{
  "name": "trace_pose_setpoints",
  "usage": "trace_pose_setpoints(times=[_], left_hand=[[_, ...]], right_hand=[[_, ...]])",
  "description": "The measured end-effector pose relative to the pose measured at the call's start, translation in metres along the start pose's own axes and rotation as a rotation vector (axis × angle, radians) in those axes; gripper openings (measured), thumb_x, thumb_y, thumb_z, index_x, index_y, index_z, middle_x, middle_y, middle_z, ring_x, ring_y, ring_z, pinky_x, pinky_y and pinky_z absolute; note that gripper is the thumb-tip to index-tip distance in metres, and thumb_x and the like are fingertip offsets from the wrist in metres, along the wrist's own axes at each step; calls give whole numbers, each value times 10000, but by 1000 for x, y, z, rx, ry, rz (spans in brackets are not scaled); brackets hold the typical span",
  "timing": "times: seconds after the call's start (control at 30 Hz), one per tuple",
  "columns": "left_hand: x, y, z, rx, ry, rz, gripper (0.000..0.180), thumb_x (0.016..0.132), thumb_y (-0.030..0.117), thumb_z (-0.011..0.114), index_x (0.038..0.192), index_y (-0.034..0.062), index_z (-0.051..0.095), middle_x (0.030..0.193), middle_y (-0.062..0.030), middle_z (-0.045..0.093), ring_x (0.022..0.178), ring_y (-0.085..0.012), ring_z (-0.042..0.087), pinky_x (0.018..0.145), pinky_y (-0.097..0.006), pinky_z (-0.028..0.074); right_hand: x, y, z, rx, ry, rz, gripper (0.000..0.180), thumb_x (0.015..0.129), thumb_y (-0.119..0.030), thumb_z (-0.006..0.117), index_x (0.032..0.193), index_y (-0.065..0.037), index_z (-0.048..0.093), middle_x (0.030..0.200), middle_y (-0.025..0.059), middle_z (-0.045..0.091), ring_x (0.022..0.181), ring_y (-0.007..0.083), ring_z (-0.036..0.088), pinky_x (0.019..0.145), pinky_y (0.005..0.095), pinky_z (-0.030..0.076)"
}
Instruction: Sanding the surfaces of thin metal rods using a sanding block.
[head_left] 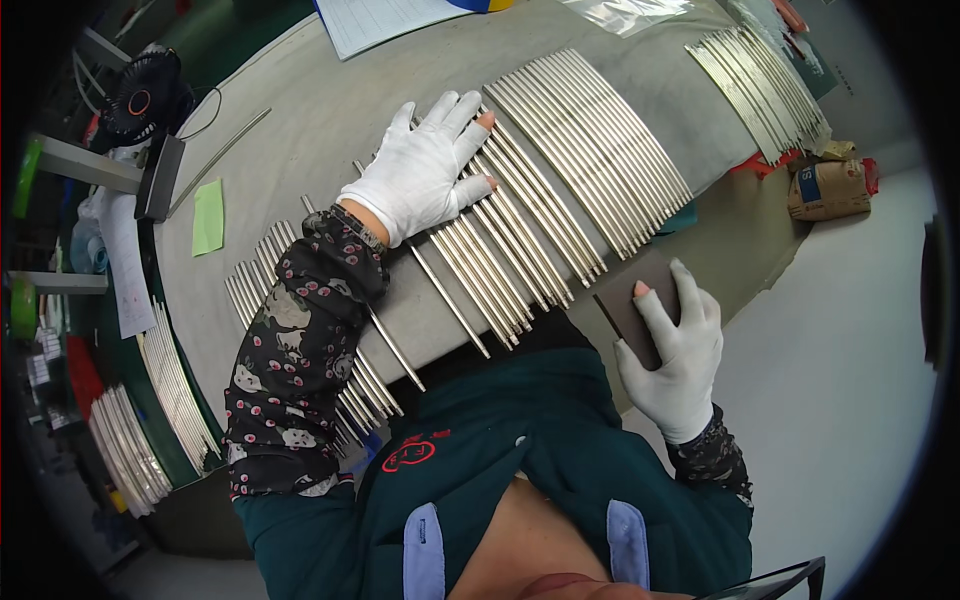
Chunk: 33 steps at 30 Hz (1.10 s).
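My left hand [425, 165], in a white glove with cut fingertips, lies flat with fingers spread on a row of thin metal rods [500, 235] that rest side by side on the grey table [320, 120]. My right hand [678, 350], gloved the same way, grips a dark rectangular pad [632, 295] just off the table's near edge, beside the rods' ends. A wider row of longer rods [590, 150] lies to the right of my left hand.
More rod bundles lie at the far right [760, 85], under my left forearm [265, 275] and on a lower shelf at left [150, 420]. A black fan [140, 95], a green note [208, 215], papers [380, 20] and a brown box [830, 188] are around.
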<state>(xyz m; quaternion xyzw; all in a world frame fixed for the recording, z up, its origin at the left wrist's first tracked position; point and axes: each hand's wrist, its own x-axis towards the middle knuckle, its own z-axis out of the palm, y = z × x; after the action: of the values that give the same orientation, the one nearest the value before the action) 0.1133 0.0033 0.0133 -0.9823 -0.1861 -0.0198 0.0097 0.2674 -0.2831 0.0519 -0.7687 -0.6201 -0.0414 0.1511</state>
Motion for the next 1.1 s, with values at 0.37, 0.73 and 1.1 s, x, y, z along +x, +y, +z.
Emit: trace_pose_setpoints(times=[0.37, 0.73, 1.1], left_hand=[[-4, 2, -2, 11, -13, -17, 730, 967, 564, 377, 1487, 56, 310, 1554, -197, 251, 1430, -384, 246, 1152, -546, 197], [-5, 1, -3, -6, 4, -16, 726, 962, 540, 409, 1482, 43, 313, 1548, -194, 265, 1430, -373, 255, 1148, -549, 204], [-3, 4, 1, 21, 41, -54, 724, 946, 530, 432, 1490, 67, 312, 1550, -177, 270, 1426, -348, 274, 1145, -570, 198]], right_hand=[[34, -23, 15, -2, 47, -88, 566, 623, -211, 791, 1157, -117, 628, 1267, 254, 500, 1006, 351, 561, 760, 413, 495], [14, -14, 6, 37, 31, -81, 593, 609, -195, 788, 1172, -109, 624, 1279, 258, 493, 1001, 373, 565, 790, 431, 497], [69, -41, 29, -50, 77, -136, 557, 639, -227, 787, 1162, -116, 631, 1252, 261, 499, 959, 351, 580, 682, 403, 513]])
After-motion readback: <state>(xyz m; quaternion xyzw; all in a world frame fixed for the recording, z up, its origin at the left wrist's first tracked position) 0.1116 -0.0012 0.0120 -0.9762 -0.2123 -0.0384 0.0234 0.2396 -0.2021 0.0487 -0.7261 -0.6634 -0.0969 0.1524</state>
